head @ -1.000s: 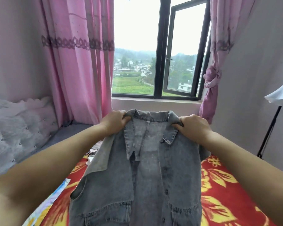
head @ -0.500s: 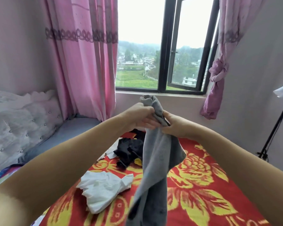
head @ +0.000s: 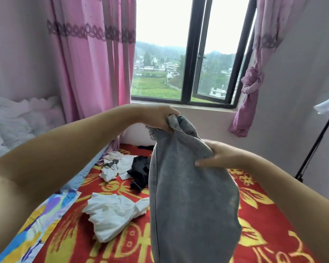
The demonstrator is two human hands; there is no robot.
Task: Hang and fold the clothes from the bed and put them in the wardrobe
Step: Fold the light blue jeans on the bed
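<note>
Bedroom, pink curtains (head: 95, 59) flanking the window (head: 190, 54). Bed (head: 258, 215) with red floral cover below. I see left hand (head: 160, 116) fisted round the top of the grey denim jacket (head: 190, 196), held up over bed middle. Right hand (head: 218, 155) lower, pinching the jacket's right edge, fingers straightish. White shirt (head: 112, 213) near left edge, black garment (head: 140, 170) and another white garment (head: 115, 164) toward far edge.

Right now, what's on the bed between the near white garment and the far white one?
Head view: bare red floral bedspread separates near white garment from far white garment.
</note>
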